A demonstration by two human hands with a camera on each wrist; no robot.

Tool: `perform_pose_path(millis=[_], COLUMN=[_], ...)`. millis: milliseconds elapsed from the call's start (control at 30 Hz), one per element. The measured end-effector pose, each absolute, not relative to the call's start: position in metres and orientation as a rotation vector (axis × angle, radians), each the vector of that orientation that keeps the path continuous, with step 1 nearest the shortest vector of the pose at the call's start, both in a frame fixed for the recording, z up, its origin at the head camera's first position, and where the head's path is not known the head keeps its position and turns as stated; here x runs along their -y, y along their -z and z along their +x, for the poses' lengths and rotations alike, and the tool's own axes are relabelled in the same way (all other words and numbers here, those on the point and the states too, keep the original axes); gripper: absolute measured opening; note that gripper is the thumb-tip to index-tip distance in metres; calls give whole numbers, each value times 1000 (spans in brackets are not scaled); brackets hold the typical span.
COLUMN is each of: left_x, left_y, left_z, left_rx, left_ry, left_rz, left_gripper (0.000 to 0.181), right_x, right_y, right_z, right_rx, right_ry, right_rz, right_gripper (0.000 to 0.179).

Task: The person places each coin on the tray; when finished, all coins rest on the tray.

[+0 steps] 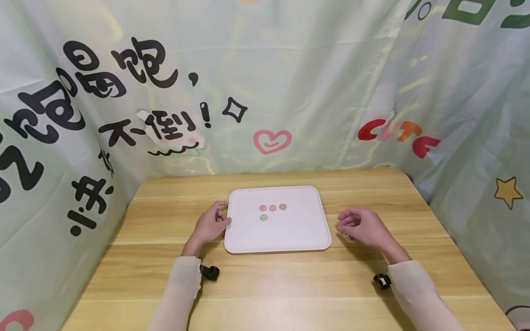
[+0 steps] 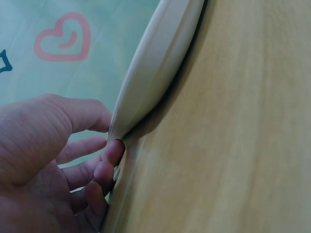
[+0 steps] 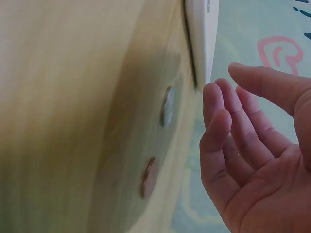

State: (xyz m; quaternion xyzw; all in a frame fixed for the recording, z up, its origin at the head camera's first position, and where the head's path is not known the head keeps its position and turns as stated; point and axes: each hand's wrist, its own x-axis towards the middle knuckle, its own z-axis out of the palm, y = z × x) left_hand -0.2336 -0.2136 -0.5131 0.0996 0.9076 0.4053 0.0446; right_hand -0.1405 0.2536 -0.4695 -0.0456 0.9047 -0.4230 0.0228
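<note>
A white tray (image 1: 290,234) lies on the table, its rim (image 2: 146,63) close up in the left wrist view. Two reddish coins (image 1: 272,208) and a greyish-gold coin (image 1: 283,207) form a row on it, with another greyish-gold coin (image 1: 263,217) below the leftmost. My left hand (image 1: 210,225) rests at the tray's left edge, thumb and fingertips touching the rim. Right of the tray, my right hand (image 1: 366,226) hovers above the table with loosely bent fingers and nothing visible between them. Under it lie a silvery coin (image 3: 168,107) and a copper-coloured coin (image 3: 150,178), mostly hidden in the head view.
The wooden table (image 1: 265,294) extends around the tray. A printed cloth (image 1: 314,92) hangs behind it and along both sides. Each wrist carries a small black camera, one by the left sleeve (image 1: 178,285) and one by the right sleeve (image 1: 414,285).
</note>
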Motion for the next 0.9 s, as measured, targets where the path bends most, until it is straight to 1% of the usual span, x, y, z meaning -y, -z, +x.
perform_pose_path(millis=[233, 567, 700, 900], left_x=[212, 214, 213, 213], left_y=[512, 513, 512, 512], left_z=[-234, -233, -232, -232], left_rx=[-2773, -2770, -2765, -2783], left_ry=[-1248, -1243, -1241, -1225], left_rz=[294, 297, 296, 308], left_gripper=[53, 52, 53, 52], right_x=[-265, -269, -268, -266], right_y=[474, 478, 476, 474], right_z=[-133, -133, -134, -133], right_rx=[-2819, -2867, -2881, -2873], right_ry=[1250, 1013, 962, 913], right_rz=[-141, -78, -112, -180], right_gripper=[27, 23, 19, 19])
